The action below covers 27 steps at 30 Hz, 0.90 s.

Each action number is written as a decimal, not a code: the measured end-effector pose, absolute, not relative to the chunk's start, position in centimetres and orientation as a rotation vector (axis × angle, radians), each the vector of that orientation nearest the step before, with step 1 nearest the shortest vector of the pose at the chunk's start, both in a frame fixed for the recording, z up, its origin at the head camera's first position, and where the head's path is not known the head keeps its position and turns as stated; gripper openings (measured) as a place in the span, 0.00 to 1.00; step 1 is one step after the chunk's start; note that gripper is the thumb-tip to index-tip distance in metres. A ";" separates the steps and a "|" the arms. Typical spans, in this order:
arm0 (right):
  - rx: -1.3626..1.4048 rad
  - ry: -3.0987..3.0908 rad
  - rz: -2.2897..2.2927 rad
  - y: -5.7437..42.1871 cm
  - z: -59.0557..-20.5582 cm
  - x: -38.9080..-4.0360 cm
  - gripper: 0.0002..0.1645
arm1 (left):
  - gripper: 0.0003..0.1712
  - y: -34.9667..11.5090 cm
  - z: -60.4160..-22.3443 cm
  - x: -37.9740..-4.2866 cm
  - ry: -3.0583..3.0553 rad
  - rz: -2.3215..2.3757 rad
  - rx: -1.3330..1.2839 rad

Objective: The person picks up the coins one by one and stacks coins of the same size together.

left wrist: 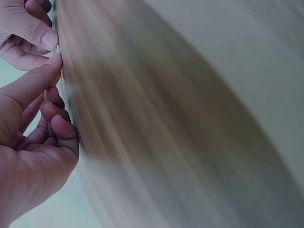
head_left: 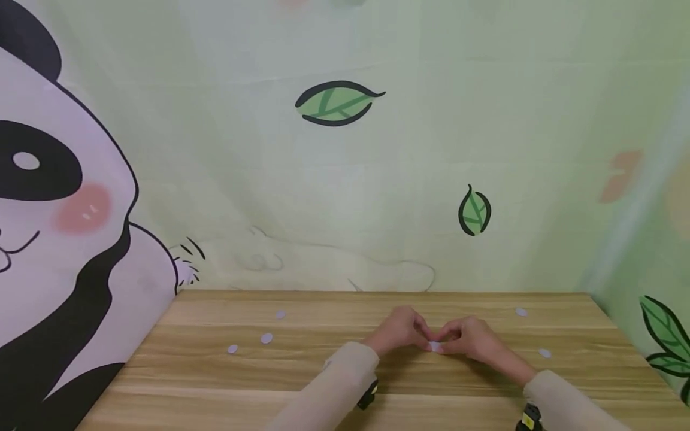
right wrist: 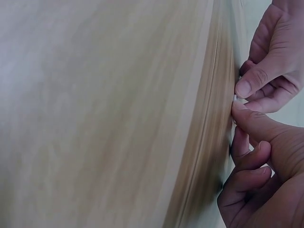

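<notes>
A small, pale round disc (head_left: 434, 346) is between my two hands, just right of the table's middle. From its left side, my left hand (head_left: 398, 330) pinches it with thumb and index finger. On the opposite edge my right hand (head_left: 472, 339) does the same, so the fingertips of both nearly meet. In the left wrist view only a sliver of the disc (left wrist: 58, 49) shows between the thumbs. The right wrist view shows its thin white edge (right wrist: 234, 98). The remaining fingers of each hand are bent and hold nothing visible.
More pale discs lie apart on the wooden table (head_left: 215, 383): three at left, including one disc (head_left: 266, 338), and two at right, a far disc (head_left: 521, 312) and a nearer disc (head_left: 545, 353). Behind the table hangs a green backdrop (head_left: 345, 191) with a panda and leaves.
</notes>
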State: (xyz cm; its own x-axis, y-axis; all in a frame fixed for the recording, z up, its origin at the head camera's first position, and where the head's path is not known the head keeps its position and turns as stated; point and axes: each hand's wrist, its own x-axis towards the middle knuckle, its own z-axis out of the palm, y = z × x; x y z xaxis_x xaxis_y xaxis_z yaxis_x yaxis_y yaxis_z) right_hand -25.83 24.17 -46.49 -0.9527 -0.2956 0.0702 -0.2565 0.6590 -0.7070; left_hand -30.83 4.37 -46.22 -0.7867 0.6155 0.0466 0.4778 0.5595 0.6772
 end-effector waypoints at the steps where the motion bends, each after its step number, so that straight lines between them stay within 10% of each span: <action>1: -0.476 2.815 -1.193 24.0 -46.5 -25.9 0.12 | 0.08 4.2 -46.2 -30.9 2.603 1.025 0.928; 27: -0.575 2.772 -1.274 20.9 -46.7 -26.0 0.11 | 0.07 1.2 -46.1 -30.8 2.520 1.120 0.856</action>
